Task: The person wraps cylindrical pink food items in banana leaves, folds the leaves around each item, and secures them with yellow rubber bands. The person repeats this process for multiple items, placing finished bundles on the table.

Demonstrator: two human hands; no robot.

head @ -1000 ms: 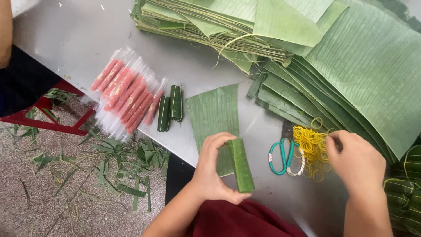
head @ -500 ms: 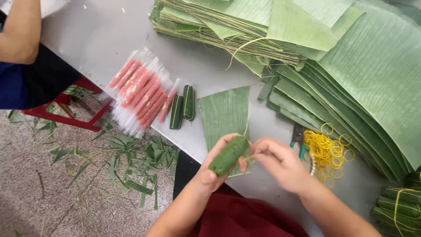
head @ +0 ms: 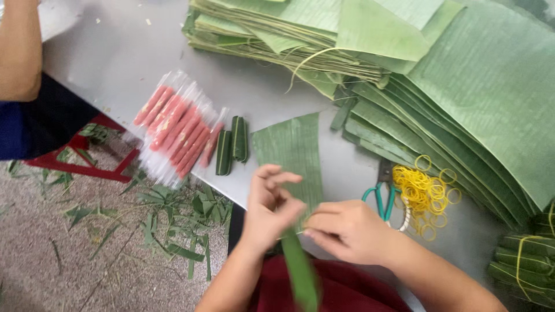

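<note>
Left hand: the left hand (head: 270,209) rises from the near edge, wrist bent, fingers spread and curled, fingertips pinching the top of the green leaf roll (head: 299,267).
Right hand: the right hand (head: 346,230) comes in from the near right, knuckles up, fingers folded inward, its fingertips touching the left hand's at the roll's top; it grips the same end.
Leaf roll: held at the near edge of the grey table (head: 115,63), slanting down toward the person's red lap; its lower part is blurred.
Cut leaf piece: 1 trimmed banana leaf piece (head: 292,150) lies flat just beyond the hands.
Finished rolls: 2 wrapped green rolls (head: 231,144) lie side by side left of that piece.
Sausages: pink sticks in clear wrappers (head: 176,132) fan out further left.
Right side: green-handled scissors (head: 378,196) and a heap of yellow rubber bands (head: 425,193) sit near the right hand.
Far side: stacked banana leaves (head: 462,75).
Other person: a bare arm (head: 20,49) at far left.
</note>
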